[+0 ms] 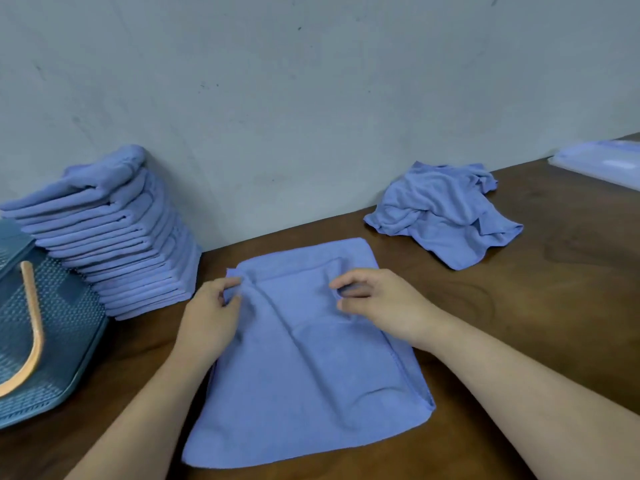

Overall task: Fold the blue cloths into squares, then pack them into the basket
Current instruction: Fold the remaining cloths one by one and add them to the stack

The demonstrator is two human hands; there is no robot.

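A blue cloth lies spread on the brown table in front of me, its far part folded over. My left hand pinches the cloth's left edge between thumb and fingers. Fingers of my right hand are curled on the fold near the cloth's middle right, gripping the fabric. A tall stack of folded blue cloths leans against the wall at the left. Beside it stands the blue mesh basket with an orange handle. A crumpled heap of blue cloths lies at the back right.
A grey wall runs along the table's far edge. A pale blue flat object rests at the far right corner. Bare brown table shows to the right of my forearm.
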